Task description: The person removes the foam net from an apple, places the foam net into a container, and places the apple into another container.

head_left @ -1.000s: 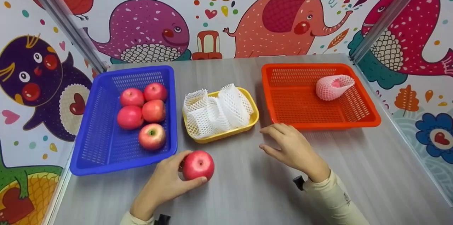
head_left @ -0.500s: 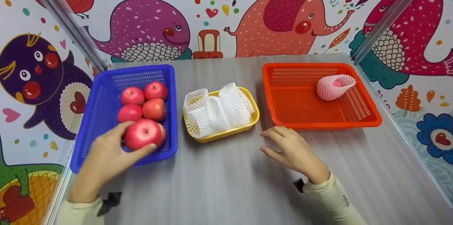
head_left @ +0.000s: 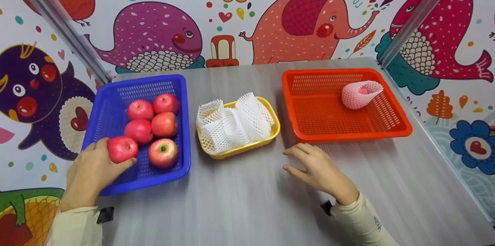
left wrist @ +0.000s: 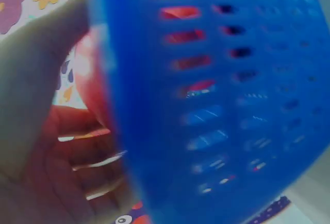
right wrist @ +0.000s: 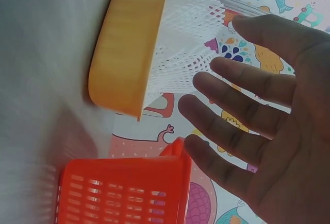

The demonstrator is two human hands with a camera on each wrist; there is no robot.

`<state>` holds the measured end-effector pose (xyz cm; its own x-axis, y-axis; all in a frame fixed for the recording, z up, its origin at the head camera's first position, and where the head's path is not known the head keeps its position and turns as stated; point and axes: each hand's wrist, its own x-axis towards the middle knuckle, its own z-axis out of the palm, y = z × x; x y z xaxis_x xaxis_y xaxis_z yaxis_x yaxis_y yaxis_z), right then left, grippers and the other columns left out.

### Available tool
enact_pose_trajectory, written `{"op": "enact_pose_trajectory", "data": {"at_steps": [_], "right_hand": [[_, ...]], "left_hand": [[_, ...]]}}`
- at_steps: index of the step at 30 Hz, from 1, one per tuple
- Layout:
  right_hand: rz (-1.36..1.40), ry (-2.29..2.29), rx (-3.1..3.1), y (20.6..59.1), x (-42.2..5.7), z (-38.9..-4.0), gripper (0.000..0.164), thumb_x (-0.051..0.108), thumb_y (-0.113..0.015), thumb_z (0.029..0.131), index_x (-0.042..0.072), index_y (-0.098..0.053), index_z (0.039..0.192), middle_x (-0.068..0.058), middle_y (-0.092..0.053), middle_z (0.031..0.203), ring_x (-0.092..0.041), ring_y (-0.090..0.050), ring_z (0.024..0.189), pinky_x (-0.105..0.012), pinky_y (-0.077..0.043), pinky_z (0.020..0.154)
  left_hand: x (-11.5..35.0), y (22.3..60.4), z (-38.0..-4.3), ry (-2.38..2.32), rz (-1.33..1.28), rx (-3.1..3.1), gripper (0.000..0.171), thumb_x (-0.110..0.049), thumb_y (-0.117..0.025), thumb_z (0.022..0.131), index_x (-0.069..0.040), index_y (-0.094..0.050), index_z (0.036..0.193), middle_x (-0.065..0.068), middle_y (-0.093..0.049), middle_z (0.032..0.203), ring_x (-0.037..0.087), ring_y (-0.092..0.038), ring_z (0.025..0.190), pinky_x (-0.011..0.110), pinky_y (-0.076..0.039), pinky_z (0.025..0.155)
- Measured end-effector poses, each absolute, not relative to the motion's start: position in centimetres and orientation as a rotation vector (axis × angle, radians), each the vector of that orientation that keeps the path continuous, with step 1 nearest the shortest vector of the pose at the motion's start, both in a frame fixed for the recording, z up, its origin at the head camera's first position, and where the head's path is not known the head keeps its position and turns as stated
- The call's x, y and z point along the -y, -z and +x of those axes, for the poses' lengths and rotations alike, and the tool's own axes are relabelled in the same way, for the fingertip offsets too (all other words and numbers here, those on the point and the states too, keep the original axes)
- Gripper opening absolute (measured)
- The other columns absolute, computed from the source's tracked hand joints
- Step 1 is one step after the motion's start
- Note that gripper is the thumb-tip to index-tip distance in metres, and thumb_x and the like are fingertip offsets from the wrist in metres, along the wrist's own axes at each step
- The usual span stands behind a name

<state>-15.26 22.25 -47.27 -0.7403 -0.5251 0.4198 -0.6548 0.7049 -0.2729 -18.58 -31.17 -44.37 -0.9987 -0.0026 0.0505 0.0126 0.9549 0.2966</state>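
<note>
My left hand holds a red apple at the near left of the blue basket, thumb on the near side. In the left wrist view the basket's wall hides much of that apple. Several more apples sit inside, among them one with a green stem hollow. My right hand hovers over the table between the yellow tray and the orange basket, holding nothing. Its fingers look relaxed and apart in the right wrist view, beside the tray.
The yellow tray bears white foam net sleeves. At the right, the orange basket contains an object in a pink foam net. Patterned walls with metal posts enclose the grey table.
My left hand has carried the apple from the table in front of the blue basket, over the green-stemmed apple, to the basket's near left. The right hand has stayed nearly still.
</note>
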Motion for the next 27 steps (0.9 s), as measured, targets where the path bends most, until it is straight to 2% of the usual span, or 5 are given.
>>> {"op": "enact_pose_trajectory", "data": {"at_steps": [3, 7, 12, 18, 27], "right_hand": [[0.919, -0.607, 2.598, 47.4, -22.3, -15.2, 0.033, 0.028, -0.082, 0.083, 0.011, -0.071, 0.109, 0.001, -0.066, 0.103, -0.018, -0.063, 0.093, -0.039, -0.054, 0.077], [0.923, -0.615, 2.602, 47.6, -22.2, -15.2, 0.032, 0.028, -0.082, 0.084, 0.011, -0.071, 0.109, 0.001, -0.066, 0.103, -0.018, -0.063, 0.093, -0.039, -0.054, 0.078], [0.930, -0.626, 2.605, 47.8, -22.1, -15.2, 0.032, 0.028, -0.081, 0.085, 0.011, -0.070, 0.109, 0.001, -0.066, 0.104, -0.018, -0.063, 0.092, -0.038, -0.054, 0.079], [0.915, -0.607, 2.644, 47.8, -22.0, -15.1, 0.031, 0.030, -0.080, 0.086, 0.012, -0.070, 0.109, 0.000, -0.066, 0.103, -0.018, -0.063, 0.093, -0.038, -0.054, 0.079], [0.903, -0.591, 2.667, 47.8, -21.9, -15.0, 0.032, 0.031, -0.080, 0.086, 0.013, -0.070, 0.110, 0.001, -0.066, 0.102, -0.018, -0.063, 0.093, -0.038, -0.054, 0.079]], "left_hand": [[31.5, 45.1, -18.9, 0.386, -0.041, 3.105, 0.090, -0.047, -0.085, 0.072, 0.016, -0.047, 0.123, 0.042, -0.051, 0.108, 0.061, -0.052, 0.093, 0.071, -0.044, 0.071], [31.6, 45.7, -19.1, 0.346, -0.053, 3.218, 0.089, -0.047, -0.084, 0.072, 0.016, -0.047, 0.122, 0.042, -0.050, 0.108, 0.062, -0.050, 0.095, 0.072, -0.045, 0.070], [31.5, 46.0, -19.1, 0.363, -0.018, 3.301, 0.091, -0.048, -0.082, 0.074, 0.016, -0.044, 0.127, 0.042, -0.046, 0.112, 0.064, -0.045, 0.101, 0.074, -0.044, 0.071], [31.1, 45.7, -18.8, 0.403, -0.013, 3.294, 0.091, -0.042, -0.081, 0.080, 0.015, -0.038, 0.137, 0.043, -0.040, 0.121, 0.067, -0.038, 0.110, 0.077, -0.040, 0.078], [28.3, 44.4, -17.3, 0.470, -0.153, 3.016, 0.066, -0.023, -0.080, 0.082, 0.010, -0.050, 0.131, 0.037, -0.049, 0.117, 0.058, -0.049, 0.101, 0.072, -0.042, 0.074]]}}
